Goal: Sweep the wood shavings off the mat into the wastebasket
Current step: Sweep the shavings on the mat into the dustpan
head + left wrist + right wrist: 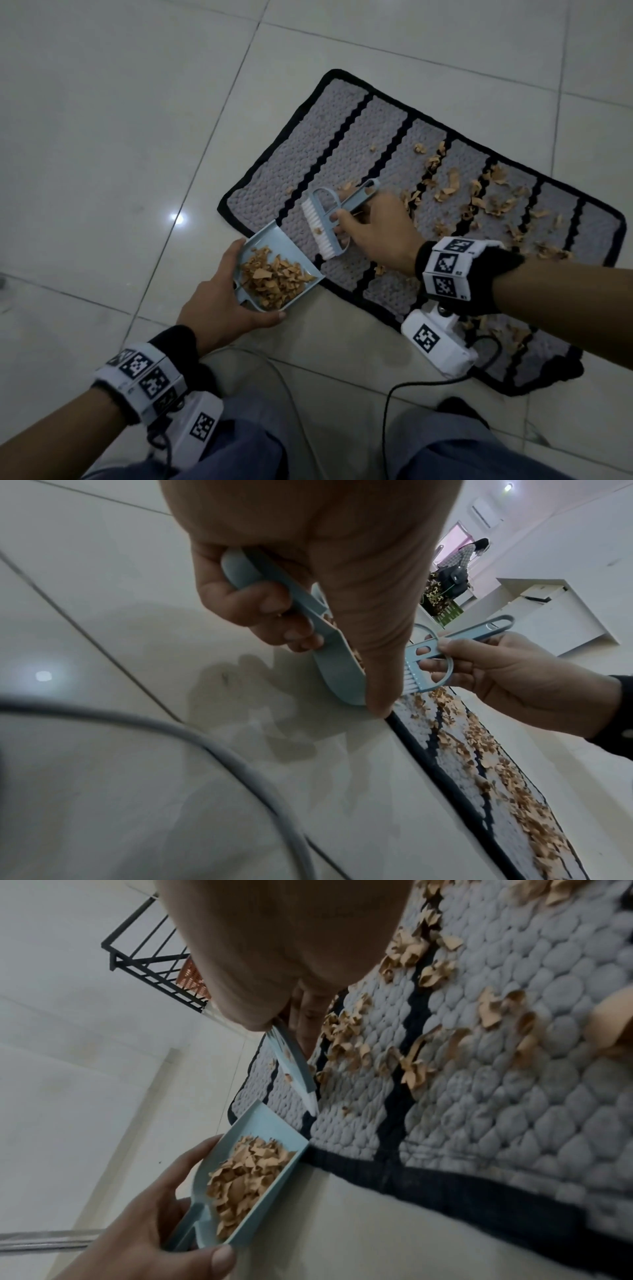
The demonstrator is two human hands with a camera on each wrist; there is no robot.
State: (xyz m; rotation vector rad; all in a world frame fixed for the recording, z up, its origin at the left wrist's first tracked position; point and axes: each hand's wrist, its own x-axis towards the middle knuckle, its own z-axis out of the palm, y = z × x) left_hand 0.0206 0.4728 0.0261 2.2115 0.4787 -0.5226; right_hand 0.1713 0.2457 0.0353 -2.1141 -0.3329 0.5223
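Observation:
A grey mat (346,144) with black stripes lies on the tiled floor, and tan wood shavings (479,198) are scattered over its right half. My left hand (219,298) grips a light blue dustpan (270,240) by its handle at the mat's near left corner; a heap of shavings (274,277) fills the pan (270,1123). My right hand (373,229) holds a light blue brush (325,219) with white bristles just above the mat, beside the pan's mouth. In the left wrist view the brush (424,666) hangs over the mat's edge (428,758). No wastebasket is in view.
Pale floor tiles (102,137) surround the mat. Cables (400,387) trail across the floor by my knees. A black metal rack (147,961) with something orange behind it stands further off. Another person (455,561) stands far back by white furniture (548,610).

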